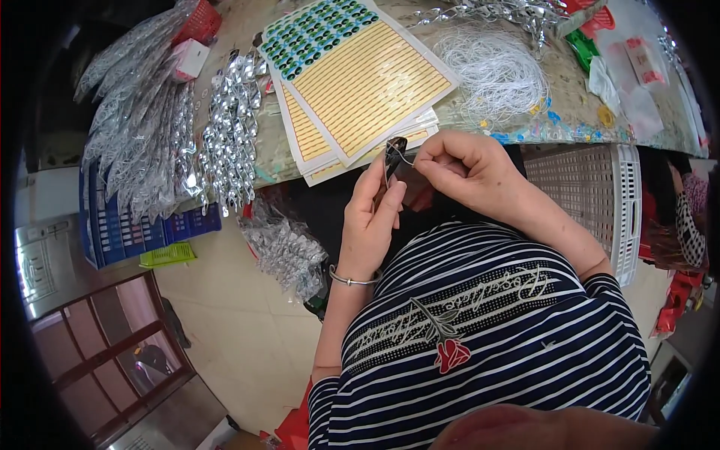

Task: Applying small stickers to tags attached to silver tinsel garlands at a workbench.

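Observation:
A small dark, glossy piece (pixel 395 152) stands upright between the thumb and fingers of my left hand (pixel 370 217), close to the table's front edge. Its exact kind is hard to make out. A thin pale cord (pixel 406 160) runs from it to my right hand (pixel 474 171), whose thumb and forefinger are pinched on the cord. The other right fingers are curled in. Just beyond both hands lie printed sheets (pixel 375 90), yellow with rows of marks and a band of round green and blue stickers. To their right rests a loose heap of white cord (pixel 495 71).
Silvery twisted strips (pixel 232 127) hang over the table's edge at left, beside many in clear plastic wrap (pixel 142 135). Below them is a blue crate (pixel 120 232). A white plastic basket (pixel 589 187) stands right of my lap. A red basket (pixel 196 21) sits far left.

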The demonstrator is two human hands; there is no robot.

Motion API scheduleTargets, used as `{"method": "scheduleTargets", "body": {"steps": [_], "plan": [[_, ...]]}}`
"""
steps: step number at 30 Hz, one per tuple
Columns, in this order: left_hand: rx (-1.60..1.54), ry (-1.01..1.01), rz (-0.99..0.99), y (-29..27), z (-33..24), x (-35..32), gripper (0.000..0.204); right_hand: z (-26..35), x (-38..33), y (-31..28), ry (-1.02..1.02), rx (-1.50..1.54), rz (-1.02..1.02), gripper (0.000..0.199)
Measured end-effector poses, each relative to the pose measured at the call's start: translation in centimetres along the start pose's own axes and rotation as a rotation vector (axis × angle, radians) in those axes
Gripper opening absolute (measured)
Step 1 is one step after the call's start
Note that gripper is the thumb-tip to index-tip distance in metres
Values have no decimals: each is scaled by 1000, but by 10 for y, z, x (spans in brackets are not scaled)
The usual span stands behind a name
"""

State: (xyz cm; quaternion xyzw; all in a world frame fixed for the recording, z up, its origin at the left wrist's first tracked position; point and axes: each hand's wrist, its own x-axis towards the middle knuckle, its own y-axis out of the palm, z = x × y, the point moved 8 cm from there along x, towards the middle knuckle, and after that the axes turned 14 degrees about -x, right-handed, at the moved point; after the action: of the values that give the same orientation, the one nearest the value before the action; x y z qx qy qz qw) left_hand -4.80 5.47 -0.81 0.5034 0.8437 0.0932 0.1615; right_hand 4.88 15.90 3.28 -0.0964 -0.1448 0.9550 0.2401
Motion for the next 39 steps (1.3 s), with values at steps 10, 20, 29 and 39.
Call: {"method": "scheduleTargets", "body": {"steps": [10, 20, 29, 39], "plan": [[-13, -3, -7, 2, 2, -2, 49, 2, -4, -2, 23, 50, -19, 8], [24, -7, -23, 2, 2, -3, 50, -9, -3, -13, 1, -87, -157, 7], [63, 21, 21, 0, 6, -2, 48, -1, -3, -12, -70, -218, -181, 7], [91, 7, 13, -1, 6, -3, 49, -7, -3, -16, -60, -231, -221, 6]]}}
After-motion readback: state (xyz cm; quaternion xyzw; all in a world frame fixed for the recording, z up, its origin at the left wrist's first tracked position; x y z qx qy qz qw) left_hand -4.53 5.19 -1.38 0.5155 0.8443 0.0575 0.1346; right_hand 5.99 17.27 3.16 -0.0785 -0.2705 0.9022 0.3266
